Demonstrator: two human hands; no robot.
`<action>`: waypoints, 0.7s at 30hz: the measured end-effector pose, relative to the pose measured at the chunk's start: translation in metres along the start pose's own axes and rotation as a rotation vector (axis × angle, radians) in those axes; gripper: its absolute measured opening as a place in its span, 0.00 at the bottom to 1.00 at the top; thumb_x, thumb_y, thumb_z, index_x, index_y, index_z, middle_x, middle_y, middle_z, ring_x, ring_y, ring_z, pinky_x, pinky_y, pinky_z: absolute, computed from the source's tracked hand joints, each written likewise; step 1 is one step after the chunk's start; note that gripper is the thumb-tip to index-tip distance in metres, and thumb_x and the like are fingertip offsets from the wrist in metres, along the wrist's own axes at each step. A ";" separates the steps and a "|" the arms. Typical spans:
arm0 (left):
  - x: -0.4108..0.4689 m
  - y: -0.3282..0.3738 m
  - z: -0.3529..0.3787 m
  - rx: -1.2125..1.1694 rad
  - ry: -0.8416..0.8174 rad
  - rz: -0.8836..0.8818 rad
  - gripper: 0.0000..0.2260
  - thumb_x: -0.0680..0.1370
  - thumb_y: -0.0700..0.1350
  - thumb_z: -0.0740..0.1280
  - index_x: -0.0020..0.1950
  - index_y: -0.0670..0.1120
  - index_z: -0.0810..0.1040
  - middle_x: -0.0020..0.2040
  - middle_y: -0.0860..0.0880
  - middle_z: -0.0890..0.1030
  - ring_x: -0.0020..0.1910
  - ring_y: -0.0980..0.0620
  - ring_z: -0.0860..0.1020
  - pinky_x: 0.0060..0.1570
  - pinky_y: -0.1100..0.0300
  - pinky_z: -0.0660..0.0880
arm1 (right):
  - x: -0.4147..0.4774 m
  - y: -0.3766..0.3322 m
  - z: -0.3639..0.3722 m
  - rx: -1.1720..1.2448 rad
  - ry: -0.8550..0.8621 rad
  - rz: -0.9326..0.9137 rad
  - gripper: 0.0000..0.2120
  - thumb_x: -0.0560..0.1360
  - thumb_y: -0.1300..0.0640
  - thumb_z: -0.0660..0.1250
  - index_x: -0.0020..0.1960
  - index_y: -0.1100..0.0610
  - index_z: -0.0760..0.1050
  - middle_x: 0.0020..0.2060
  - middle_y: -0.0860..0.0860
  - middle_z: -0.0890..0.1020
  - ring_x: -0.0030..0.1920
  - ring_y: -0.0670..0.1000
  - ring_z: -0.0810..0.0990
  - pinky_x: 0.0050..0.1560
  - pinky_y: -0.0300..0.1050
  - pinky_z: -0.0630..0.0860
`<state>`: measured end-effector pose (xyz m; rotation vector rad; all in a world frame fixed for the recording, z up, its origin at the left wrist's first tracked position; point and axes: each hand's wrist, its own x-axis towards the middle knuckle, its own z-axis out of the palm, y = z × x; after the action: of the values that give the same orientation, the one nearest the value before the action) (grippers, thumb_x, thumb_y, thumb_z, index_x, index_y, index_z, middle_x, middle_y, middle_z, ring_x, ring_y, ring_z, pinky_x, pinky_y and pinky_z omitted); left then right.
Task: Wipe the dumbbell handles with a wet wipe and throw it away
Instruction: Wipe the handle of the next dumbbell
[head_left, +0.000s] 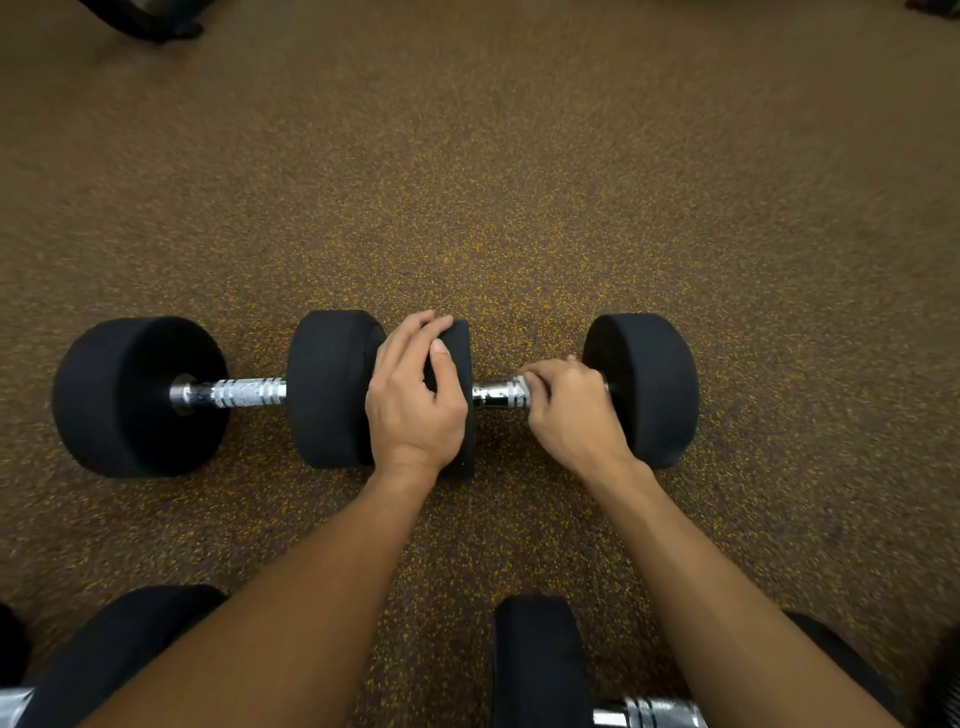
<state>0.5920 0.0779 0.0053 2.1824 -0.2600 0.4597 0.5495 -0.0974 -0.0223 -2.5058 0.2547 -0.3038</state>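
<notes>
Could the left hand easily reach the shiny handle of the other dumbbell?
Probably yes: the left hand only rests on a black rubber weight head, and the knurled chrome handle beside it lies uncovered.

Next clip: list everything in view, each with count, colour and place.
left dumbbell: one, black heads, chrome handle, mid-floor.
right dumbbell: one, same colours, end to end with it.
near dumbbells: two, same colours, cut off at bottom edge.
floor: one, brown with yellow flecks.
dark objects: two, black, top corners, cut off.
left hand: one, rests on right dumbbell's inner head.
right hand: one, grips right dumbbell's handle.
</notes>
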 end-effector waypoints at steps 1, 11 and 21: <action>0.000 0.000 0.000 -0.002 0.001 0.002 0.17 0.86 0.47 0.59 0.67 0.47 0.84 0.69 0.51 0.81 0.71 0.52 0.76 0.71 0.74 0.60 | 0.002 -0.002 0.001 -0.024 -0.012 0.025 0.11 0.84 0.59 0.63 0.51 0.57 0.85 0.45 0.54 0.87 0.47 0.56 0.81 0.71 0.53 0.71; 0.000 0.001 -0.001 -0.004 -0.009 -0.008 0.17 0.86 0.47 0.59 0.68 0.48 0.84 0.70 0.52 0.81 0.72 0.53 0.75 0.73 0.71 0.61 | -0.003 0.001 -0.005 0.054 0.027 -0.021 0.09 0.83 0.61 0.67 0.56 0.59 0.87 0.50 0.52 0.89 0.51 0.55 0.83 0.77 0.50 0.67; 0.001 0.001 -0.001 0.000 -0.015 -0.005 0.17 0.86 0.47 0.59 0.68 0.48 0.84 0.70 0.52 0.81 0.72 0.53 0.75 0.72 0.72 0.62 | -0.010 0.000 0.001 0.137 0.107 -0.068 0.10 0.83 0.61 0.70 0.60 0.57 0.87 0.55 0.49 0.89 0.55 0.48 0.84 0.78 0.43 0.57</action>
<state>0.5921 0.0779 0.0064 2.1864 -0.2631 0.4409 0.5399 -0.0945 -0.0244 -2.3692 0.1854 -0.4682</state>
